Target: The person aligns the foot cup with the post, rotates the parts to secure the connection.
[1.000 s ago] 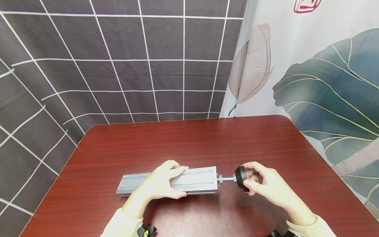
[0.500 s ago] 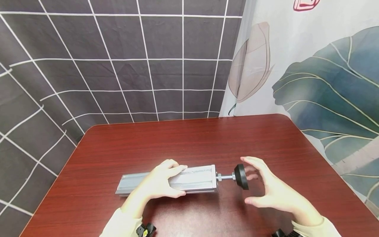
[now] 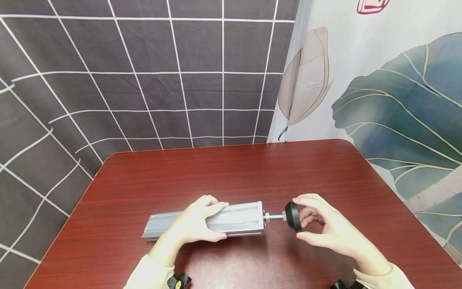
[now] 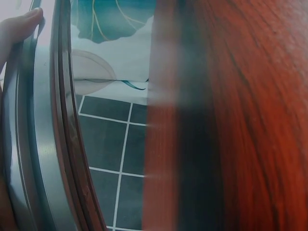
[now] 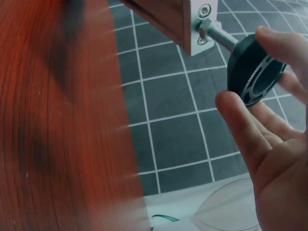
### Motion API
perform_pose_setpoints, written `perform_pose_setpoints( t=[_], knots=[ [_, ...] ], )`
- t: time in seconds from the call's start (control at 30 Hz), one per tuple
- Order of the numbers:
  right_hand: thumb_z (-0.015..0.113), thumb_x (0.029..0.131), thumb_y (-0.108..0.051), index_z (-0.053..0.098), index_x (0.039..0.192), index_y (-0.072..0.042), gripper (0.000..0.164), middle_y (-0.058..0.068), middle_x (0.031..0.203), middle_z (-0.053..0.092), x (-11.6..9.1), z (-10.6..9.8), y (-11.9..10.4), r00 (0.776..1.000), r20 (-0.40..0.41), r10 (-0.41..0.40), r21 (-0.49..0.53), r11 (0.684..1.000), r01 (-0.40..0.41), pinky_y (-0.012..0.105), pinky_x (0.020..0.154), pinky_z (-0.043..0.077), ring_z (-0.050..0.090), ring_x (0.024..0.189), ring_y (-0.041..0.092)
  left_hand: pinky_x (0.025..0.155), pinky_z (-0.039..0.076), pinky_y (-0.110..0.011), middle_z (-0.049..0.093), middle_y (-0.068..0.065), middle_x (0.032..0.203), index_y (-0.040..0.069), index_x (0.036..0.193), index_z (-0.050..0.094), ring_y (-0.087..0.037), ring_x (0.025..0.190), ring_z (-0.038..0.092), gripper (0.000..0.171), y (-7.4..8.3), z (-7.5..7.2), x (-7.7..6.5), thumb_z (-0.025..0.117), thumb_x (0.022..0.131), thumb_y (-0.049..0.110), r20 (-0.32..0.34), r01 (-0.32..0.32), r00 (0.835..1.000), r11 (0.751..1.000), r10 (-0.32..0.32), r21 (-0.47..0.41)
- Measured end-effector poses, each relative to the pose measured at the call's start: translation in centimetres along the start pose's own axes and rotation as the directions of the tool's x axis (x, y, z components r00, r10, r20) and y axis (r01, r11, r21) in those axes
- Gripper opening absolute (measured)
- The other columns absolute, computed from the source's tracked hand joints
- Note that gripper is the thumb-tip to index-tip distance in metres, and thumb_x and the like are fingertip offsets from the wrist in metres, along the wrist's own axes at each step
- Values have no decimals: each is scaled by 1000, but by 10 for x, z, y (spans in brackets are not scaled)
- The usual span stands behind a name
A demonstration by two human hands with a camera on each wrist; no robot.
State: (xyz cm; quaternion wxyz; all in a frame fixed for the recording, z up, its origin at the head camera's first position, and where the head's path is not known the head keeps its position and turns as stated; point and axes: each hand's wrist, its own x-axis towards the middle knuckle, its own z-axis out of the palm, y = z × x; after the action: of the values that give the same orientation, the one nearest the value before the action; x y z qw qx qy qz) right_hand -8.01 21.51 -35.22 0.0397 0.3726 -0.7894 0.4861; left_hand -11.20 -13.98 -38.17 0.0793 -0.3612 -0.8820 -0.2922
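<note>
A silver aluminium profile [image 3: 238, 216] lies sideways in the head view, with a flat plate at its right end. My left hand [image 3: 198, 221] grips it across the top, thumb on the near side. From the plate sticks out a threaded rod [image 3: 277, 216] with nuts, and at its tip is a black round levelling foot [image 3: 293, 216]. My right hand [image 3: 332, 226] pinches the foot's rim between thumb and fingers. In the right wrist view the foot [image 5: 243, 67] shows its ribbed underside, fingertips at opposite sides of the rim. The left wrist view shows the profile's grooved side [image 4: 45, 120].
A reddish-brown wooden table [image 3: 223, 172] carries the profile. Behind it hangs a dark grid-patterned curtain [image 3: 144, 92], with a white leaf-printed curtain [image 3: 379, 100] at the right. Each wrist wears a small black camera.
Half a second ago my right hand was spread off the levelling foot; its thumb and fingers have since come back to the rim. The left hand and profile stay in place.
</note>
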Motion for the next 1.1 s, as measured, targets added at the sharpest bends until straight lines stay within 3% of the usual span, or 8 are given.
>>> perform_pose_setpoints(
  t=[0.2,0.3,0.53,0.93,1.1],
  knots=[
    [79,68,4,48,129,-6,69,-5,81,59,0,2,0,996,-55,72,-31,997,-73,23,55,49,60,64,9,79,43,-26,51,5,101,13,122,63,-12,93,50,68,2,-1,0,83,62,39,26,29,999,1000,-29,-4],
    [80,68,2,50,127,-10,67,-4,81,60,0,3,-1,990,-78,114,-53,992,-118,23,55,49,60,63,9,79,43,-26,51,5,101,13,122,63,-12,93,50,69,2,-1,0,83,61,39,30,33,999,999,-33,-4],
    [77,70,3,54,120,-8,56,-4,86,60,1,3,-2,983,-114,141,-65,987,-150,23,56,48,59,66,9,78,43,-25,51,5,101,14,122,64,-11,92,50,69,4,-1,1,84,60,39,30,26,999,1000,-26,3],
    [68,81,1,53,111,-4,34,-2,80,60,1,6,-3,957,-111,268,-25,962,-272,28,49,49,59,54,11,77,44,-24,52,5,100,12,121,64,-11,91,50,69,5,1,3,84,60,39,19,0,1000,1000,0,14],
    [65,81,3,52,112,-2,34,-2,81,59,1,4,-5,967,-96,237,-27,970,-241,27,49,48,59,54,10,78,43,-24,52,5,100,13,121,64,-11,91,50,70,3,2,3,84,60,40,8,-15,1000,1000,15,18]
  ],
)
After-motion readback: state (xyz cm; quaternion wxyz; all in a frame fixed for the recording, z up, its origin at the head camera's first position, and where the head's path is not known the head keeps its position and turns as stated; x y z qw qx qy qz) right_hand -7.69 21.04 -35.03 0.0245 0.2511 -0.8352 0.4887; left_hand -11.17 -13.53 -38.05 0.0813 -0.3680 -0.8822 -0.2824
